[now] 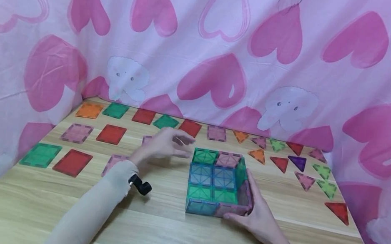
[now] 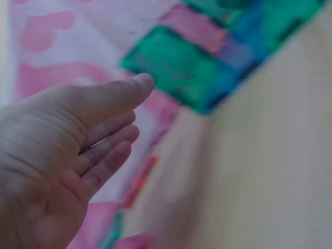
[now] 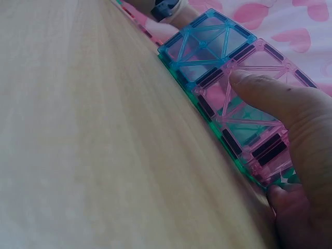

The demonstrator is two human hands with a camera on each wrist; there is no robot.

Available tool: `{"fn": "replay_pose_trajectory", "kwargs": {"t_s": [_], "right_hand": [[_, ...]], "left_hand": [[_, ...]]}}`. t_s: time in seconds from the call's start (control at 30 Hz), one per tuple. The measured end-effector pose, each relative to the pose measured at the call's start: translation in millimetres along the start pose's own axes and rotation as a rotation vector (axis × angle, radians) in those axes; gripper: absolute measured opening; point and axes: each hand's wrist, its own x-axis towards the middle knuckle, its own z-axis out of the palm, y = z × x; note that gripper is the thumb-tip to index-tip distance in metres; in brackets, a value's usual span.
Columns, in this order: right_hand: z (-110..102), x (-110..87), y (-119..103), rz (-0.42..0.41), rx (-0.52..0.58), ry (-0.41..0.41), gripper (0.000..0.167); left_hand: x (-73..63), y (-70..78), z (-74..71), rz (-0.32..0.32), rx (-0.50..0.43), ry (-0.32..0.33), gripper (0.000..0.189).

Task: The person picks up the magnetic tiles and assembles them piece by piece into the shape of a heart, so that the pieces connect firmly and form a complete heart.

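A shallow box of translucent magnetic tiles [image 1: 224, 182] sits on the table, with a floor of blue and green squares. Walls stand along its back, right and front sides. My right hand [image 1: 261, 216] holds the box's front right corner, its thumb on the pink front tile [image 3: 251, 106] and the other fingers along the right side. Beside that pink tile is a blue tile [image 3: 207, 46]. Just left of the box, my left hand [image 1: 169, 143] hovers with loosely bent fingers, holding nothing. In the left wrist view its thumb points toward a green wall tile [image 2: 174, 65], which looks blurred.
Loose square tiles lie to the left and along the back, among them a red one [image 1: 72, 162], a green one [image 1: 40, 155] and an orange one [image 1: 89, 110]. Several triangle tiles, including a purple one [image 1: 297, 162], lie at the back right. A pink patterned curtain [image 1: 205, 56] surrounds the table.
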Motion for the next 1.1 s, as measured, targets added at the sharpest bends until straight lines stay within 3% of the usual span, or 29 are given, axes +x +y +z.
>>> {"fn": "replay_pose_trajectory", "kwargs": {"t_s": [0.1,0.23,0.4,0.67,0.93,1.1], "right_hand": [[0,-0.8,1,-0.005,-0.009,0.003,0.137],[0,-1.9,2,-0.006,0.007,-0.002,0.137],[0,-2.7,1,-0.003,0.008,-0.002,0.135],[0,-3.1,0,0.007,-0.001,0.001,0.135],[-1,-0.6,0,-0.001,-0.016,-0.001,0.133],[-1,0.8,1,-0.004,-0.009,-0.006,0.133]], "left_hand": [[-10.4,0.2,-21.7,-0.072,-0.011,0.052,0.062],[-27.5,-10.3,-42.4,-0.155,-0.001,0.083,0.074],[-45.0,-32.9,-55.3,-0.167,0.107,0.075,0.084],[-53.7,-53.5,-61.2,-0.174,0.203,0.037,0.092],[-52.6,-54.2,-61.9,-0.205,0.220,0.042,0.087],[-51.0,-48.5,-55.6,-0.142,0.197,0.079,0.084]]}}
